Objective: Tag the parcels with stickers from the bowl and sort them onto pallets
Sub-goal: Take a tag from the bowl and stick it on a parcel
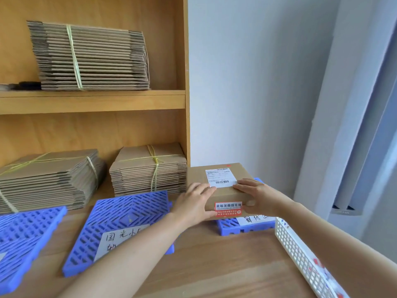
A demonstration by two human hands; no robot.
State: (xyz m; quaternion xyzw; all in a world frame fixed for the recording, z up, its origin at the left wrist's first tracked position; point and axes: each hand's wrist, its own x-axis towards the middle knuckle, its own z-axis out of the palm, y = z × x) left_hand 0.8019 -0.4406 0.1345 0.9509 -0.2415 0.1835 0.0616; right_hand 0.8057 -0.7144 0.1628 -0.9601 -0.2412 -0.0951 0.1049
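Note:
A brown cardboard parcel [223,193] with a white shipping label on top and a red sticker [228,208] on its front face rests on the right blue pallet [247,227], which carries a handwritten paper label. My left hand [193,203] grips the parcel's left front corner. On the opposite corner, my right hand [257,196] holds the parcel with the thumb beside the sticker. The middle blue pallet [120,218] with its own paper label lies bare to the left. A third blue pallet [25,237] is at the far left.
A white perforated basket [300,250] stands at the right edge of the wooden table. Tied bundles of flat cartons [148,168] fill the wooden shelf behind the pallets and the shelf above. A white wall and curtain are on the right.

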